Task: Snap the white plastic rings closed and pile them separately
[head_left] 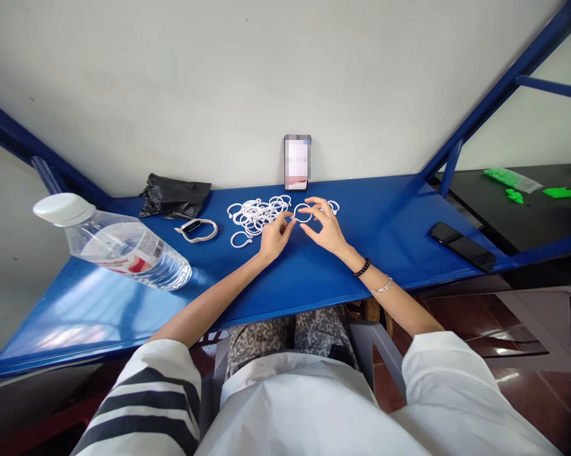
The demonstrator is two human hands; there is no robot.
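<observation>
My left hand (275, 235) and my right hand (324, 225) meet over the blue table (390, 247) and pinch one white plastic ring (303, 213) between their fingertips. The left fingers grip its left side, the right thumb and forefinger its right side. Just to the left lies a pile of several white rings (257, 214), with one loose ring (240, 239) nearer me. Another ring (333, 206) lies behind my right hand. My right wrist carries a dark bead bracelet and a silver bangle.
A phone (297, 162) leans upright against the wall behind the rings. A wristwatch (197, 229) and a black bag (174, 196) lie at the left. A water bottle (114, 240) stands near left. A dark phone (462, 246) lies at the right.
</observation>
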